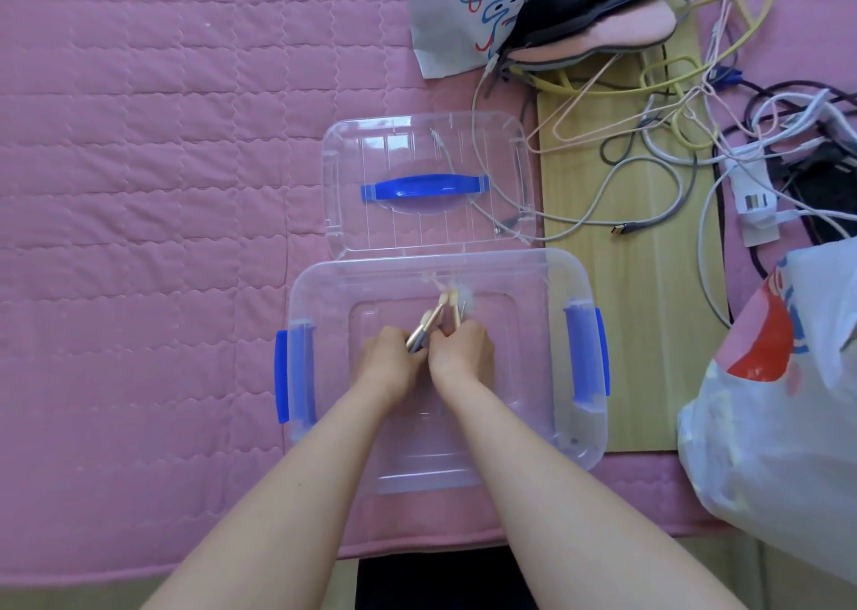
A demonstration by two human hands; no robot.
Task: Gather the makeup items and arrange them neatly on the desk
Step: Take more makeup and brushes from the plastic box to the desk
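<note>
Hands meet inside the clear storage box (445,280) — left hand (389,361) grips makeup brushes (429,324). Right hand (463,354) pinches further brushes, bristles pointing away.

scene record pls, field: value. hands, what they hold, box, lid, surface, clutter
left hand: left hand grips makeup brushes inside the box
right hand: right hand grips the same bunch of brushes, touching the left hand
box: clear storage box, open, blue latches on both short sides
lid: clear lid off, lying flat behind the box, blue handle on it
surface: pink quilted cover
clutter: tangle of cables on a wooden board to the right; white plastic bag at far right
</note>
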